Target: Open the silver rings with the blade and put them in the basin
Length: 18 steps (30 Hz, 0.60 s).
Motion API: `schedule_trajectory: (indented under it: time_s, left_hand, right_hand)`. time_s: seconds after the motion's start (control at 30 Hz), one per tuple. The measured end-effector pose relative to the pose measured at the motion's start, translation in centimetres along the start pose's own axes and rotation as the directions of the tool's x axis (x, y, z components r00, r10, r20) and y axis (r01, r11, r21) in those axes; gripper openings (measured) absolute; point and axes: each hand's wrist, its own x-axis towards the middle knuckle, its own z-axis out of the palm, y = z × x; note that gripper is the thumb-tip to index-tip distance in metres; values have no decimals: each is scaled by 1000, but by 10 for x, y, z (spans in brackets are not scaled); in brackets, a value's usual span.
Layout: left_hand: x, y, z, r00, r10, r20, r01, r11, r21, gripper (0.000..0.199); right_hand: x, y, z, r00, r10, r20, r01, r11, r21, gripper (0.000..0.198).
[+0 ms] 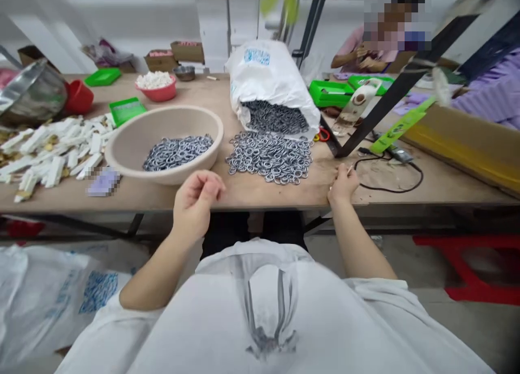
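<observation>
My left hand (195, 201) is raised over the table's front edge, by the near rim of a beige basin (162, 114). Its fingers are curled in with the thumb against them; whatever they may hold is hidden. Grey metal rings (179, 153) lie heaped inside the basin. My right hand (344, 183) rests at the table edge, right of a loose pile of similar rings (270, 156). Its fingers are closed, and a small pale bit shows at the fingertips, too small to name. Behind the pile, a white woven sack (268, 70) lies with its mouth towards me, full of rings.
A dark metal post (377, 124) slants up beyond my right hand, near a black cable (390, 189). White pieces (52, 152) cover the left of the table (260, 195). A person (365, 54) sits across. A red stool (467, 276) stands at right.
</observation>
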Motion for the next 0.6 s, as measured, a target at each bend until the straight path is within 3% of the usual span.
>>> schedule_trajectory:
  time_s: [0.03,0.07,0.1,0.13,0.2,0.23,0.27,0.33,0.4,0.43,0.5,0.53,0.57,0.6]
  left_hand:
    - [-1,-5,-4,999,-45,-19,45,998,46,19]
    - [-5,-11,-8,989,-132,68,123,985,121,22]
    - [-13,-18,-11,945,-238,224,192,959,207,25]
    - [-23,-25,-14,845,-350,404,238,923,301,26]
    - [-49,-39,-17,566,-498,657,243,862,444,27]
    - [-63,-45,-18,471,-528,707,230,847,479,28]
    - [-76,-50,-19,434,-544,718,224,837,499,29]
    - [-96,-58,-18,459,-547,700,209,832,514,24]
    - [-104,-64,-16,560,-544,625,176,815,552,20]
    - [-105,-68,-16,631,-542,555,163,792,588,19]
    - [-98,-76,-17,809,-507,299,186,702,687,16]
    - [-93,-79,-19,874,-465,143,234,660,714,16]
    - [-88,-81,-22,906,-424,2,293,630,719,15]
    - [-83,-82,-24,909,-409,-81,346,632,694,16]
  right_hand:
    - [1,1,0,999,28,-36,-27,999,34,37]
    - [1,1,1,997,42,-70,-38,997,61,32]
    - [2,0,1,996,42,-82,-36,996,83,27]
    - [2,-1,1,996,44,-76,-38,996,82,23]
    - [3,-4,2,997,47,-65,-42,997,71,22]
    - [4,-5,2,997,49,-61,-45,997,65,22]
    - [5,-6,3,997,53,-60,-49,997,59,23]
    - [6,-6,5,996,54,-65,-51,998,47,24]
    - [9,-3,7,997,30,-69,-28,999,38,24]
    - [10,-1,7,998,11,-70,-8,999,37,24]
    - [13,5,8,997,-30,-74,33,999,39,23]
    - [15,8,7,996,-44,-78,47,998,41,22]
    - [17,12,6,995,-60,-75,64,997,42,22]
    - [20,16,4,995,-96,-33,97,995,36,22]
